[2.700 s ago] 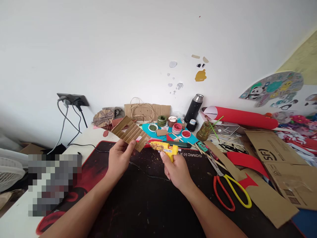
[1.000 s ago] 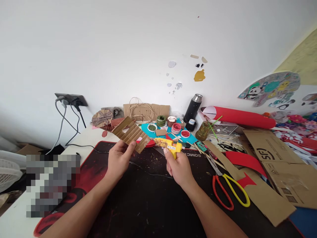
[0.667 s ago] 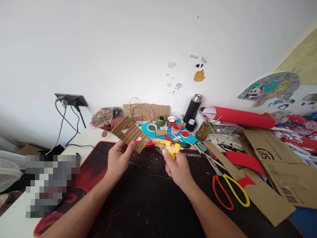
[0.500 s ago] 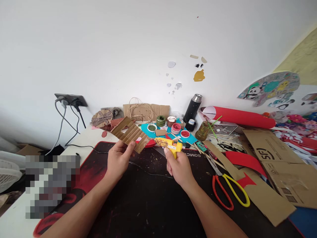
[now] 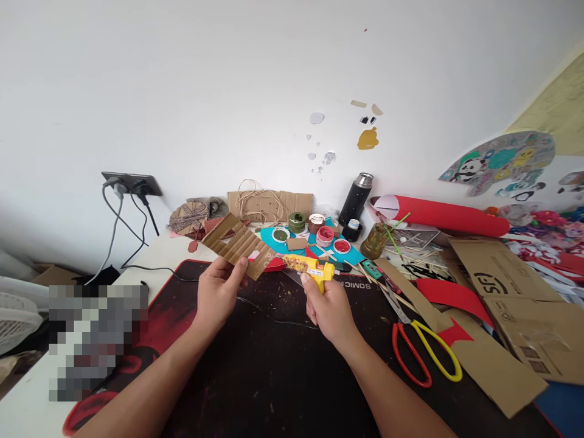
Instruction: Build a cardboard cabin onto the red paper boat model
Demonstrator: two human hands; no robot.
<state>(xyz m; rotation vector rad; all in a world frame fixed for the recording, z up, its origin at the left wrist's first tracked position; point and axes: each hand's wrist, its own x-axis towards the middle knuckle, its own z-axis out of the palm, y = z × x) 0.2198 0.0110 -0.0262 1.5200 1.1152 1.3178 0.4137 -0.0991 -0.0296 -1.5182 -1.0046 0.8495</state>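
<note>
While the left hand (image 5: pixel 216 295) pinches a brown corrugated cardboard piece (image 5: pixel 239 249) with cut-out openings between thumb and fingers, the right hand (image 5: pixel 331 307) grips a yellow plastic glue gun (image 5: pixel 314 269), its stained front end pointed at the cardboard's right edge. Whether the nozzle touches the cardboard cannot be told. Both are held above a black-and-red desk mat (image 5: pixel 274 377), the cardboard tilted.

Behind the glue gun, a bright blue sheet (image 5: pixel 354 254) bears an open jar of green paint (image 5: pixel 297 225), an open jar of red paint (image 5: pixel 325 237) and two round white lids, one holding green paint (image 5: pixel 280 235), the other red (image 5: pixel 342 246). A black metal flask with a silver top (image 5: pixel 356 201) leans near the white wall (image 5: pixel 205 91), with a murky glass jar of brushes (image 5: pixel 374 243) to its right. Scissors with one red and one yellow handle (image 5: pixel 398 309) lie open to the right of the right hand, near a curved red strip (image 5: pixel 451 298) and a flattened brown cardboard box (image 5: pixel 524 289). Pale twine (image 5: pixel 255 210) loops against cardboard at the wall.
</note>
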